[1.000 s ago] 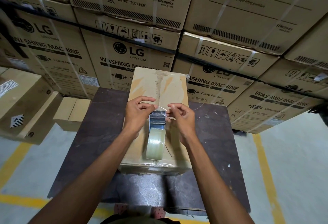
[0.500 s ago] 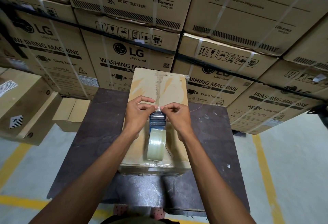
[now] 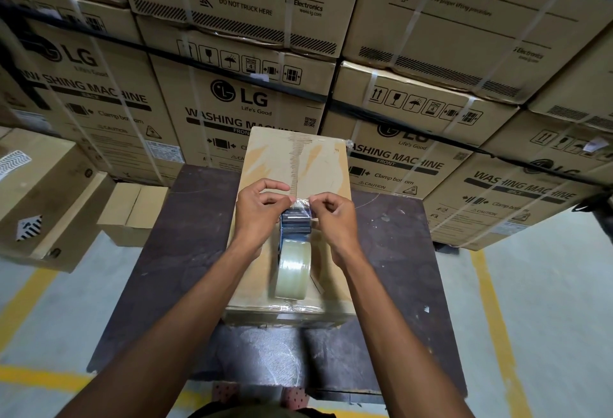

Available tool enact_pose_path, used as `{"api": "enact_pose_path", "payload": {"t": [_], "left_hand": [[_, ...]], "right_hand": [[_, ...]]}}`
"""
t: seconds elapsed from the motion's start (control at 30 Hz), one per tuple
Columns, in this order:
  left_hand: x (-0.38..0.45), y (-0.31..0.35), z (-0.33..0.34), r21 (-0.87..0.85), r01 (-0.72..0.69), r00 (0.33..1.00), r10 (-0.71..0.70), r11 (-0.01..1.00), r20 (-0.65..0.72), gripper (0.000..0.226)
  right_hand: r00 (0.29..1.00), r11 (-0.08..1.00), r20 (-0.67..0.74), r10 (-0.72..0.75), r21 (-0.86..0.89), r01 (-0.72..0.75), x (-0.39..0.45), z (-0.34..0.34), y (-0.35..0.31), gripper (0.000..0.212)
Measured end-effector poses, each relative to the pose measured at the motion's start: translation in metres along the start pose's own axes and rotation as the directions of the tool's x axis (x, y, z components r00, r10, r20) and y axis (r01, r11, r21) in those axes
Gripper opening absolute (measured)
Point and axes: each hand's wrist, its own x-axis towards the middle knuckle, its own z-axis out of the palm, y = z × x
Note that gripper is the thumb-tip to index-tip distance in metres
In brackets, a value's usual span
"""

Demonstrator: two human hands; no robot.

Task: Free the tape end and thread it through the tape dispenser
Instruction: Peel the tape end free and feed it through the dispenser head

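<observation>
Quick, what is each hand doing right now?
Left hand: closed, pinching the clear tape end above the blue tape dispenser.
Right hand: closed, pinching the same tape end from the other side.

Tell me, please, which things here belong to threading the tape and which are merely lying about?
In use:
- tape dispenser, standing on the carton
- tape roll mounted in it
- tape end, pinched by left hand and right hand

Lying about:
- carton under the dispenser
- dark table
- small open box on the floor
- stacked washing machine boxes behind
</observation>
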Motion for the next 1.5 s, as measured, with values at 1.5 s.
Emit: {"api": "enact_pose_path", "payload": {"t": [1.5], "left_hand": [[-0.093,-0.041,-0.017,0.159,-0.015,1.0,0.013,0.987,0.012,0.047]], "right_hand": [[0.998,0.998,-0.028,-0.048,0.037,0.049,-0.002,-0.013,0.003,0.016]]}}
